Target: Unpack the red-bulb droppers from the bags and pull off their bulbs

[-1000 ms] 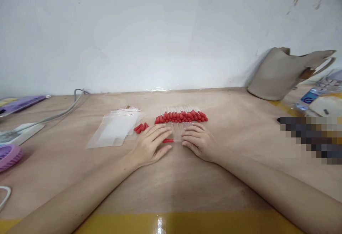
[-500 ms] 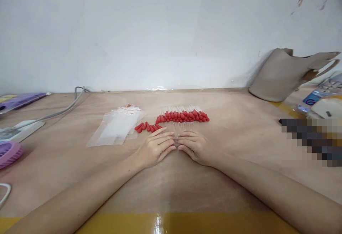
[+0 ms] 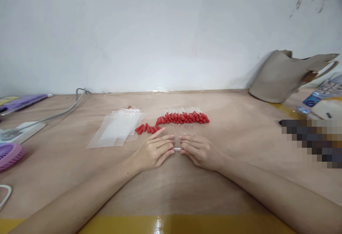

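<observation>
A clear glass dropper tube [image 3: 177, 149] lies level between my two hands, just above or on the table. My left hand [image 3: 157, 150] pinches its left end, where a trace of red bulb shows at the fingertips; most of that bulb is hidden. On the other end, the fingers of my right hand [image 3: 200, 150] are closed round the glass. Several loose glass tubes [image 3: 184, 130] lie just beyond the fingertips. Past my left hand sit loose red rubber bulbs [image 3: 146, 128]. Behind the tubes is a row of droppers with red bulbs [image 3: 183, 117], their glass ends pointing to the wall.
Clear zip bags [image 3: 114, 129] lie left of the bulbs. A grey cable [image 3: 64, 110], a purple fan-like object [image 3: 9, 155] and a purple packet [image 3: 26, 101] are farther left. At the right stand a beige bag [image 3: 278, 77] and a blue-and-white packet [image 3: 317, 95].
My hands have moved slightly apart and a little nearer to me. More of the glass tube between them shows now, as do the loose tubes behind.
</observation>
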`<state>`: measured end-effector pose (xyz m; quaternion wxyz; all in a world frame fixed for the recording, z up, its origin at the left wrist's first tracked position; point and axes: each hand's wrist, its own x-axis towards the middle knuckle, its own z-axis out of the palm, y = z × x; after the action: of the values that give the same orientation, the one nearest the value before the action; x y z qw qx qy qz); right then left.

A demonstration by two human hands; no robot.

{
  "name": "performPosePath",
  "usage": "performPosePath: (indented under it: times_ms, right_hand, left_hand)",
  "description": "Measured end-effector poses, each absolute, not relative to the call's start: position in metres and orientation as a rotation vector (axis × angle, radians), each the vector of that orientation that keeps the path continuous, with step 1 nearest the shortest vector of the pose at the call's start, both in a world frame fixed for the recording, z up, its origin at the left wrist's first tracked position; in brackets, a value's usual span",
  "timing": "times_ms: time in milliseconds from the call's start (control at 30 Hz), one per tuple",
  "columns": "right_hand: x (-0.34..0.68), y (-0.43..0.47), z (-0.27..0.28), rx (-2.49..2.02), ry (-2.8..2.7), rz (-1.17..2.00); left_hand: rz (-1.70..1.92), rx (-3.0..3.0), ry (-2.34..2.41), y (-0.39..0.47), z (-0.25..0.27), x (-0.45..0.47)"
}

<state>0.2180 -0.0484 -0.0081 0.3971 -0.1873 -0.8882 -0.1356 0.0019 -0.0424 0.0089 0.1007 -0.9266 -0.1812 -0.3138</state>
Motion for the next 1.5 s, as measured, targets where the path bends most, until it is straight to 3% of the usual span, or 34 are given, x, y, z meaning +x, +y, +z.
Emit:
performPosePath:
  times_ms: [333,600,867,1500]
  right_hand:
    - [0.238,-0.051,-0.009,-0.506,-2.227,-0.314]
    - [0.253,-0.039,-0.009,-1.105,-2.057,-0.405]
    - [0.256,-0.033,-0.015,-1.345,-1.968,-0.296]
    - [0.247,-0.036,-0.013,-1.237,-2.047,-0.255]
  left_hand:
    - [-0.973,-2.733,-0.62,-0.041,0.008,-0.012]
    - [-1.149,-2.434,-1.209,-0.015,0.017,-0.042]
    - [-0.918,-2.295,-1.731,0.01,0.022,-0.069]
    - [-0.768,-2.418,-1.547,0.016,0.025,-0.033]
